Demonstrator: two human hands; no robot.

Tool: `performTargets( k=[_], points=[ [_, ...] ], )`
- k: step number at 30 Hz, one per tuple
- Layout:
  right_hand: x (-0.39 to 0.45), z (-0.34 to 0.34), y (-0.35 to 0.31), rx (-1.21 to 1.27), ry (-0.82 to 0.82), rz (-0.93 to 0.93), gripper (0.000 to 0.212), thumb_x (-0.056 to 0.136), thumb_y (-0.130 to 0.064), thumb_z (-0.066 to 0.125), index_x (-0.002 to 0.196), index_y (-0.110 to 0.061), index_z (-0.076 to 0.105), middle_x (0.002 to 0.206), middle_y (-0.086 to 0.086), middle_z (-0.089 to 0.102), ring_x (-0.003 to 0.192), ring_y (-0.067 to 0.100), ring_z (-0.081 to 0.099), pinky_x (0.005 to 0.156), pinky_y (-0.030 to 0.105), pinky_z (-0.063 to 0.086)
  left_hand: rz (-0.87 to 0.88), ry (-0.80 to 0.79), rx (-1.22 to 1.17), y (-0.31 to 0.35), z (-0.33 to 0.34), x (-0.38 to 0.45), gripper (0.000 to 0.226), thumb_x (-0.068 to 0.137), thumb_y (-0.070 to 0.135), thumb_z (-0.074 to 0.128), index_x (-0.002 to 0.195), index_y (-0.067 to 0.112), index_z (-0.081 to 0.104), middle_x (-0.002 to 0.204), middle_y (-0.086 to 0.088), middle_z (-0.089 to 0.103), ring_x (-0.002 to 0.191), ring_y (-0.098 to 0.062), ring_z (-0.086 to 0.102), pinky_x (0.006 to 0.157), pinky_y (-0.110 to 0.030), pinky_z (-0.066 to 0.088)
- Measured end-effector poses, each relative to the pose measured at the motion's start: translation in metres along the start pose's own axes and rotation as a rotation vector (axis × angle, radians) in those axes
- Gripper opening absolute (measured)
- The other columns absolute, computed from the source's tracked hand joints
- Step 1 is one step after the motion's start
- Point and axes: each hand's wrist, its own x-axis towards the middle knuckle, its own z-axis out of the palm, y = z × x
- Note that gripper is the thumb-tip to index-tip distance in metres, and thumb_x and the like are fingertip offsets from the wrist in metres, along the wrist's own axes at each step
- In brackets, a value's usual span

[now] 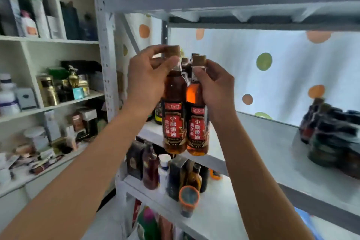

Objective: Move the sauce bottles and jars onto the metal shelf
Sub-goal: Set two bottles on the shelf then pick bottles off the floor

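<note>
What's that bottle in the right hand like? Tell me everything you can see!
The right bottle is tall, slim and clear, holding amber-orange liquid that glows near its shoulder. It has a tan cap and a red label with gold trim and Chinese characters. The right hand pinches its neck, holding it upright in the air, touching a matching bottle held by the left hand.

Both forearms are bare with no sleeves in view; left hand [148,76] and right hand [216,87] wear no gloves, rings or watch.
</note>
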Motion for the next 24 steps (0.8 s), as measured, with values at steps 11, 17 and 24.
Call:
performTargets(
  k=[11,17,24],
  points=[
    [0.034,-0.078,0.049,-0.091,0.152,0.028,0.025,0.089,-0.015,0.063,0.095,-0.038,0.07,0.09,-0.003,0.074,0.08,0.013,0.066,0.078,0.036,0.055,-0.081,-0.05,-0.025,-0.056,0.117,-0.001,0.036,0.085,0.027,0.072,0.117,0.027,0.055,0.097,0.009,0.073,0.094,-0.004,0.067,0.089,-0.04,0.054],
    [0.037,-0.095,0.071,-0.145,0.099,0.063,0.027,0.099,-0.026,0.053,0.124,-0.029,0.061,0.089,0.011,0.068,0.078,0.006,0.063,0.07,0.02,0.05,-0.053,-0.15,0.062,-0.067,0.132,-0.008,0.056,0.091,0.039,0.064,0.141,0.025,0.043,0.123,0.002,0.066,0.113,-0.008,0.059,0.099,-0.028,0.045],
    [0.014,-0.111,0.096,-0.12,-0.084,0.216,0.04,0.101,-0.048,0.046,0.118,-0.014,0.06,0.108,0.006,0.07,0.1,0.015,0.068,0.088,0.033,0.055,-0.112,-0.343,0.07,-0.103,0.115,-0.051,0.077,0.082,0.03,0.075,0.147,0.034,0.033,0.128,0.019,0.054,0.104,0.028,0.045,0.09,-0.01,0.041]
  ],
)
